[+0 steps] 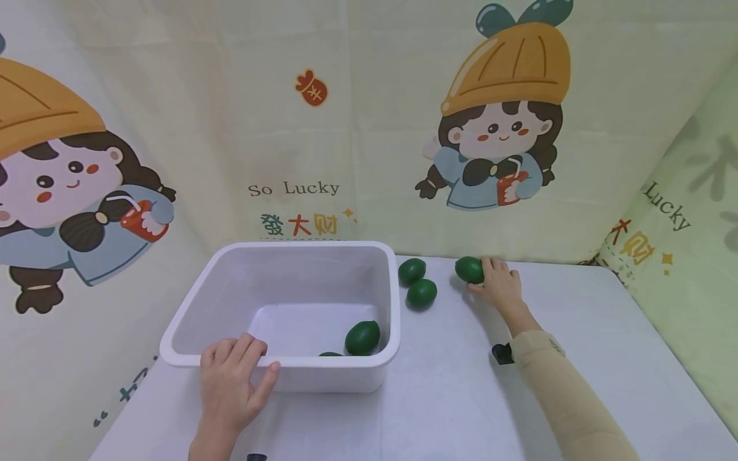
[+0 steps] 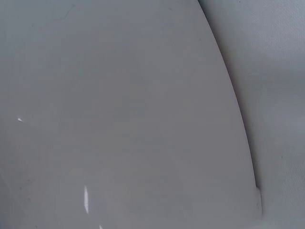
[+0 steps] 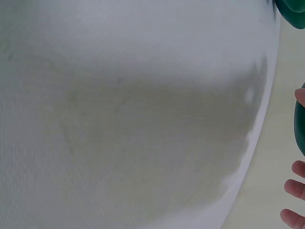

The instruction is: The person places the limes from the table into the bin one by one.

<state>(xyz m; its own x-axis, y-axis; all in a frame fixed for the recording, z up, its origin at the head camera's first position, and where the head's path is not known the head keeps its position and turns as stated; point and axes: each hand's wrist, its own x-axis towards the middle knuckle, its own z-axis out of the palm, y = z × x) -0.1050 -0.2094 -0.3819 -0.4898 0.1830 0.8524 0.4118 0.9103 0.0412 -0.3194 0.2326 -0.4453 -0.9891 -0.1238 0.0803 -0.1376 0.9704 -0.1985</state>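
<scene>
— Notes from the counter. Right hand is out at the far edge, fingers curled over a green lime that sits on the surface near the backdrop. Clamped on it, I'd say, though the lime hasn't left the counter.

— And the other hand?

— Left hand rests on the near rim of the white tub; fingers lie over the lip, close together, thumb against the outer wall. A light bracing hold.

— Other limes?

— Two loose limes just beside the tub's right wall, apart from the gripped one. Inside the tub, one lime by the near right corner, and a sliver of another next to it, mostly hidden by the rim.

— How should the grasp be done well?

— My judgement: wrap the round fruit fully before lifting, since it would roll off a fingertip pinch, and keep the tub steadied. Wrist views add little; the right one shows only fingertips and a green edge.
</scene>
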